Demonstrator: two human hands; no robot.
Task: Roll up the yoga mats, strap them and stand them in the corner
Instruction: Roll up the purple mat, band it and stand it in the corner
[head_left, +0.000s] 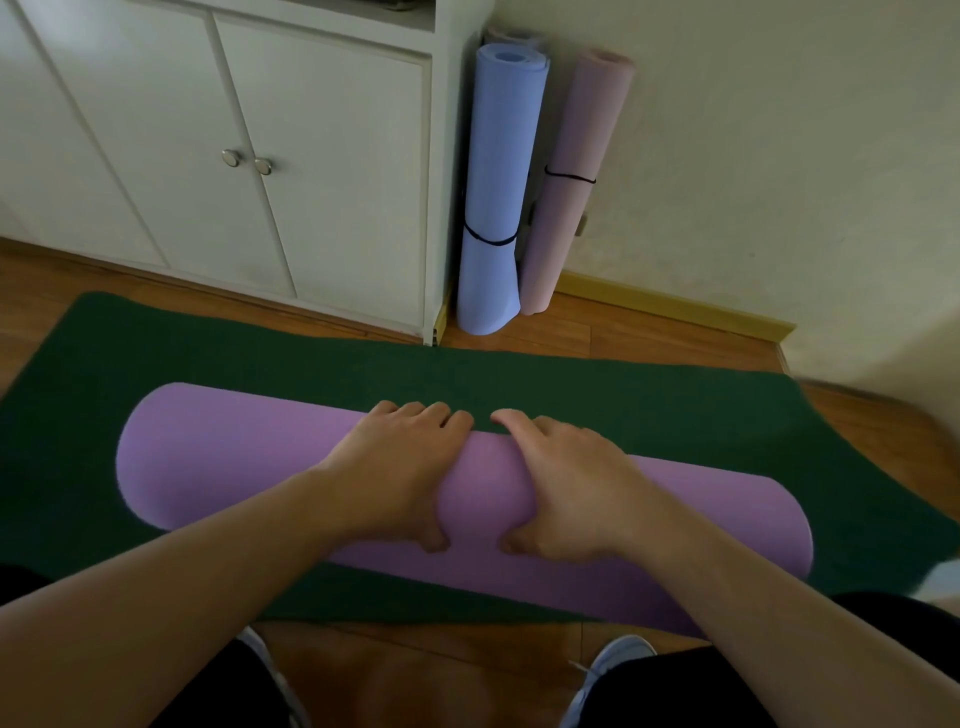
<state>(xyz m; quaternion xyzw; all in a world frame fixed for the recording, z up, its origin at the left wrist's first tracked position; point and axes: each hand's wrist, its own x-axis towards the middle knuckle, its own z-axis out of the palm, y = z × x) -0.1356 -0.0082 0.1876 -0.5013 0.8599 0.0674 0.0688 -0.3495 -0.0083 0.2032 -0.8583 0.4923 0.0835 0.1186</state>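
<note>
A white cabinet (234, 156) stands against the wall, its two doors closed, each with a round metal knob (232, 157) — the pair sit side by side. Wooden floor (649, 332) meets a yellowish skirting board (675, 306). Pale shoes (613, 670), possibly trainers, show at the bottom edge.

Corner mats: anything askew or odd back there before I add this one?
The blue mat has a loose, uneven top end, its layers offset. The pink mat leans toward it. Both have black straps on.
</note>
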